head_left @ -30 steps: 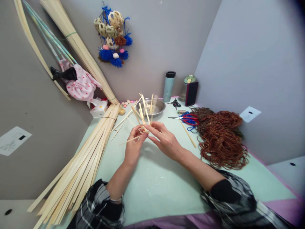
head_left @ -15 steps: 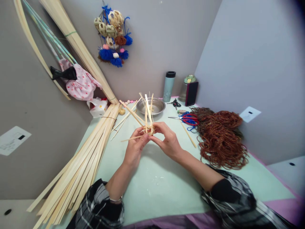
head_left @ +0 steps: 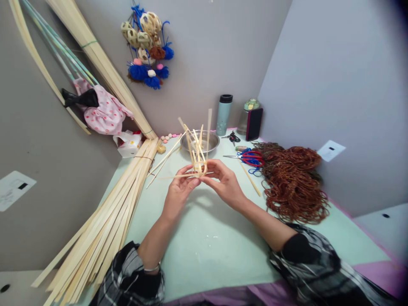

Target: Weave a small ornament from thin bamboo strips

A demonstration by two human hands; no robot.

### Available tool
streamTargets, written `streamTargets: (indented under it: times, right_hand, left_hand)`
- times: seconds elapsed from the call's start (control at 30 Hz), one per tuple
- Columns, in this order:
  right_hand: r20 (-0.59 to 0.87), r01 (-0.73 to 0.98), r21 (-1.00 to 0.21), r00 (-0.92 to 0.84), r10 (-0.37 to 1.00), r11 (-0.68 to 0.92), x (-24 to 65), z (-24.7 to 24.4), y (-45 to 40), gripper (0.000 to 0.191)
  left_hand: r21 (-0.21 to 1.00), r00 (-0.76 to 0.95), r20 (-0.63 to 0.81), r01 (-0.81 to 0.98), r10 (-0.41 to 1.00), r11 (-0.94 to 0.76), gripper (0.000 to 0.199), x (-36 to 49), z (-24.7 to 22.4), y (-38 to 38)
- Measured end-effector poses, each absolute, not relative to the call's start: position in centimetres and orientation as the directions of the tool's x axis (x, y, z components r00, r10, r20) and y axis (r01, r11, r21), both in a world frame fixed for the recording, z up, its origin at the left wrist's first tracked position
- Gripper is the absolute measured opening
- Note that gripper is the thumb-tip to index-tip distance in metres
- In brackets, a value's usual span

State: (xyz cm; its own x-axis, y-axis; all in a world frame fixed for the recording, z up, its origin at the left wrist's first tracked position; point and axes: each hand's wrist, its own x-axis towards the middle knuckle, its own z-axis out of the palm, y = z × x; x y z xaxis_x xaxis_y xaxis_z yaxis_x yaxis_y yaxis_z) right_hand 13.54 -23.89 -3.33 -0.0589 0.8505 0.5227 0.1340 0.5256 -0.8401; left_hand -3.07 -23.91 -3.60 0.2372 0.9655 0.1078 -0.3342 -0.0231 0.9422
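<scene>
Between my two hands is a small woven ball of bamboo strips [head_left: 200, 168], partly formed, with several loose strip ends standing up from it and one sticking out to the left. My left hand [head_left: 180, 189] pinches its left side between thumb and fingers. On the right side, my right hand [head_left: 225, 182] grips it with thumb below and fingers behind. Both hands are raised over the middle of the table, and the fingertips at the back are partly hidden. Just beyond the weave stands a metal bowl [head_left: 215, 143].
A bundle of flat bamboo strips [head_left: 117, 212] lies along the left. At the right are red-handled scissors [head_left: 251, 158] and a heap of brown cord [head_left: 295, 187]. A blue tumbler [head_left: 225, 115] and a phone [head_left: 254, 124] stand at the back. Woven balls [head_left: 146, 34] hang on the wall.
The woven ball has turned and tilted in my fingers, so its loose strips now spread wider and one stands taller on the right. Both hands keep hold; the camera view has shifted slightly.
</scene>
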Motion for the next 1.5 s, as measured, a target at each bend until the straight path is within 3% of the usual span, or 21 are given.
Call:
streamTargets:
  times: [0.1,0.33,0.6,0.77,0.9,1.1,1.2,1.3,1.4,1.5]
  right_hand:
    - [0.392,-0.055,-0.919,-0.046,0.919,0.39,13.5,-3.0,-23.6,0.038]
    - [0.32,-0.199,-0.938,-0.169,0.932,0.285,13.5,-2.3,-23.8,0.036]
    - [0.306,-0.177,-0.944,-0.148,0.941,0.279,13.5,-2.6,-23.8,0.028]
    - [0.309,-0.151,-0.947,-0.202,0.929,0.283,13.3,-2.9,-23.9,0.037]
    - [0.32,-0.144,-0.944,-0.176,0.931,0.298,13.2,-3.0,-24.0,0.033]
    - [0.452,0.096,-0.882,-0.099,0.886,0.461,13.2,-3.4,-24.1,0.033]
    - [0.607,0.315,-0.735,-0.089,0.79,0.6,13.3,-3.9,-24.3,0.03]
    - [0.689,0.484,-0.571,-0.157,0.707,0.663,13.3,-4.0,-24.5,0.028]
    - [0.702,0.511,-0.506,-0.224,0.676,0.695,13.2,-3.8,-24.9,0.036]
    - [0.714,0.478,-0.535,-0.185,0.675,0.697,13.1,-3.4,-25.2,0.037]
  left_hand:
    - [0.955,0.126,0.123,-0.284,0.984,-0.083,0.052,-3.2,-3.7,-23.7]
    - [0.937,0.168,0.137,-0.343,0.976,-0.073,0.039,-3.4,-4.0,-23.4]
    - [0.938,0.193,0.116,-0.344,0.974,-0.044,0.031,-3.8,-3.9,-23.4]
    - [0.936,0.169,0.12,-0.348,0.978,-0.055,0.031,-3.5,-3.9,-23.6]
    - [0.938,0.165,0.127,-0.342,0.978,-0.064,0.03,-3.3,-3.9,-23.8]
    - [0.929,0.233,0.201,-0.352,0.951,-0.11,0.039,-3.1,-4.2,-23.9]
    - [0.905,0.31,0.239,-0.415,0.92,-0.095,0.051,-2.8,-4.2,-24.1]
    - [0.886,0.292,0.189,-0.462,0.938,-0.035,0.042,-2.6,-4.0,-24.3]
    - [0.846,0.251,0.095,-0.53,0.963,0.055,0.031,-2.7,-3.5,-24.2]
    - [0.784,0.227,0.047,-0.612,0.973,0.105,0.029,-3.2,-3.0,-23.8]
